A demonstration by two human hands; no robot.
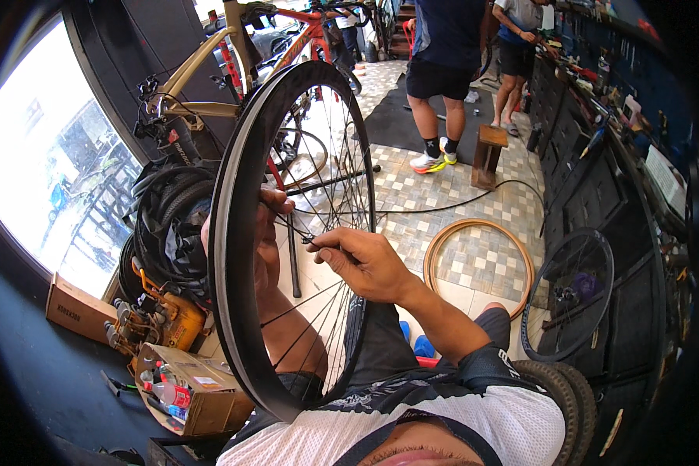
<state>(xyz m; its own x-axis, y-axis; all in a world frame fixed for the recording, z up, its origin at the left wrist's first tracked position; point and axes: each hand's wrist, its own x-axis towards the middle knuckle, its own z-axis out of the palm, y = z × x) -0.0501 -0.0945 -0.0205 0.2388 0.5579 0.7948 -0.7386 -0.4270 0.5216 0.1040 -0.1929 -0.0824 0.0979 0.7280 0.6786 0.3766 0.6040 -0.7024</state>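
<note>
A bicycle wheel (237, 256) with a deep black rim and thin dark spokes stands upright over my lap, tilted a little. My left hand (267, 252) is wrapped round the rim at its left side, with curled fingers showing inside among the spokes. Inside the wheel, my right hand (369, 268) is closed in a pinch of thumb and forefinger. A small dark piece shows at its fingertips beside a spoke, too small to name. The wheel's hub is hard to make out behind the spokes and my hand.
Two tan tyres (431, 268) lie on the tiled floor, with another wheel (568, 299) leaning on the black cabinets at right. A cardboard box (221, 408) with bottles and a yellow compressor (180, 322) stand at left. Bicycles and two people stand farther off, near a wooden stool (485, 159).
</note>
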